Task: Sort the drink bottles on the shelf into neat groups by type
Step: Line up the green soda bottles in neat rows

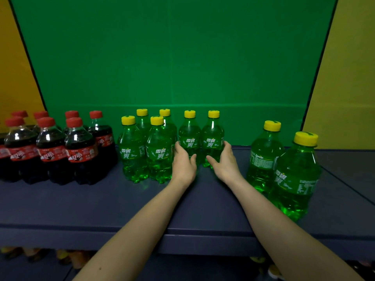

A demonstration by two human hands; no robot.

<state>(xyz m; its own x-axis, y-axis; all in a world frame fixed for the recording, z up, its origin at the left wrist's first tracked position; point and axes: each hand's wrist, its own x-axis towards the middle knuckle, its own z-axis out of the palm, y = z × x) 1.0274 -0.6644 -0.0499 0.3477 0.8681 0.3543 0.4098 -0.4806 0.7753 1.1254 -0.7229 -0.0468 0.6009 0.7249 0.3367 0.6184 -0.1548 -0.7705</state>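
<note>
Several dark cola bottles (81, 151) with red caps stand grouped at the left of the dark blue shelf (203, 209). Several green Sprite bottles (133, 151) with yellow caps stand in the middle. My left hand (183, 163) grips one green bottle (189, 138) low on its left side. Beside it, my right hand (225, 163) grips the neighbouring green bottle (212, 138) low on its right side. These two bottles stand upright, side by side and touching. Two more Sprite bottles (263, 157) stand apart at the right, nearer the front.
A green back panel (172, 57) closes the shelf behind the bottles, with yellow side panels (349, 78) left and right. The shelf's front edge (182, 234) runs under my forearms. Blurred items show on a lower level (71, 258).
</note>
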